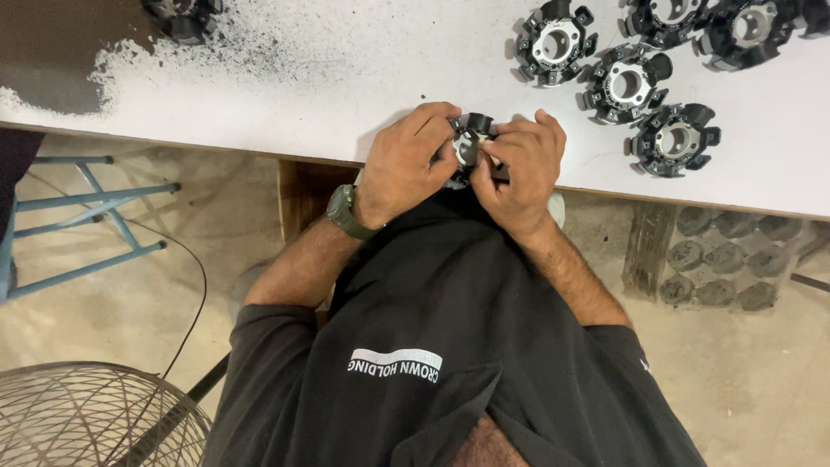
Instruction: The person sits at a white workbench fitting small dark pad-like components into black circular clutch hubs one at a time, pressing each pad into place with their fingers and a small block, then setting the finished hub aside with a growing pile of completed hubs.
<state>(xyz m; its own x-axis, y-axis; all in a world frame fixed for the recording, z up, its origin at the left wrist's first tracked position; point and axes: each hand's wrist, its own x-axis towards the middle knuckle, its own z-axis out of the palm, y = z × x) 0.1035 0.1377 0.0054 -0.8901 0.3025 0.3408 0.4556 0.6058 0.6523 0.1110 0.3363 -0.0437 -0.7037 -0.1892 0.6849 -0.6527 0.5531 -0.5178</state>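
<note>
Both our left hand [405,164] and right hand [519,169] grip a black, round, toothed metal-cored part [472,138] at mid-frame, braced against the white table [346,86] edge, apparently for steadiness, similar parts [627,82] lying upper right.

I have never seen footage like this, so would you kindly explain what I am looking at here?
There is one picture, taken by a camera worn on a person's head and looking straight down, so you see the dark shirt, both forearms and the edge of a white table. The left hand, with a watch on its wrist, and the right hand together hold one small black and silver ring-shaped part at the table's edge. More parts of the same kind lie further back on the right, and dark dust is scattered on the left. Below are a blue stool and a wire fan guard on the floor.
</note>
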